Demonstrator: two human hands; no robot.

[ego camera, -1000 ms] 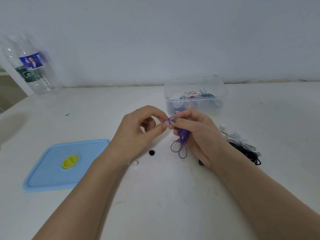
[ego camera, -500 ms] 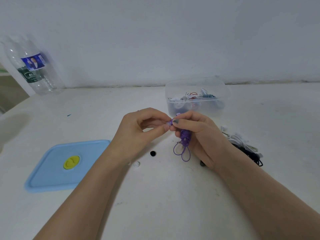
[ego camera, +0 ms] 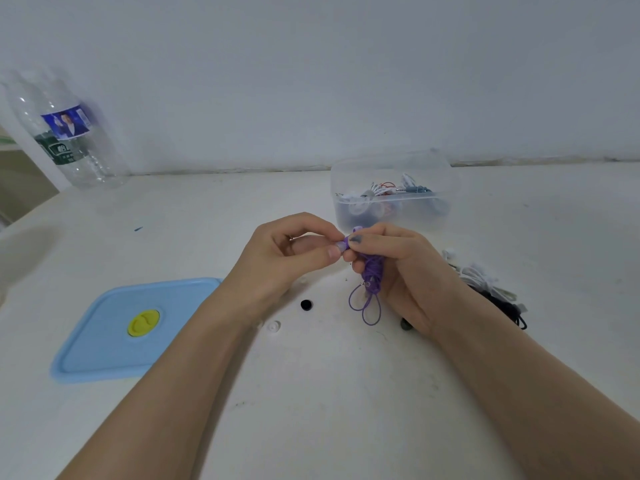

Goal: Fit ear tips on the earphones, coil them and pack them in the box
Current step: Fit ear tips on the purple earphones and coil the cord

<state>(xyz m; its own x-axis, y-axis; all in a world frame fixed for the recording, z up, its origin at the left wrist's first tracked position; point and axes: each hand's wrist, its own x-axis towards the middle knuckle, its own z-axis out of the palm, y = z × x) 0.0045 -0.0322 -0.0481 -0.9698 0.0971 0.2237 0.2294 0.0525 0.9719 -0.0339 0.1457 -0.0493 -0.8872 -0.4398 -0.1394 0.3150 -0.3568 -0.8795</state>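
My right hand (ego camera: 398, 271) grips a coiled bundle of purple earphones (ego camera: 372, 271), with two cable loops hanging below the palm. My left hand (ego camera: 284, 258) pinches a small pale purple ear tip (ego camera: 342, 246) against the earbud held at the right fingertips. A clear plastic box (ego camera: 393, 192) with several coiled earphones inside stands just behind my hands. On the table lie a black ear tip (ego camera: 306, 304) and a white ear tip (ego camera: 273, 326), both below my left hand.
A blue lid (ego camera: 114, 337) with a yellow valve lies at the left. White and black earphones (ego camera: 491, 289) are heaped at the right, beside my right wrist. A plastic water bottle (ego camera: 65, 133) stands at the far left by the wall.
Both hands stay together at the earbud; the fingers have shifted slightly and the hanging purple loops have swung a little.
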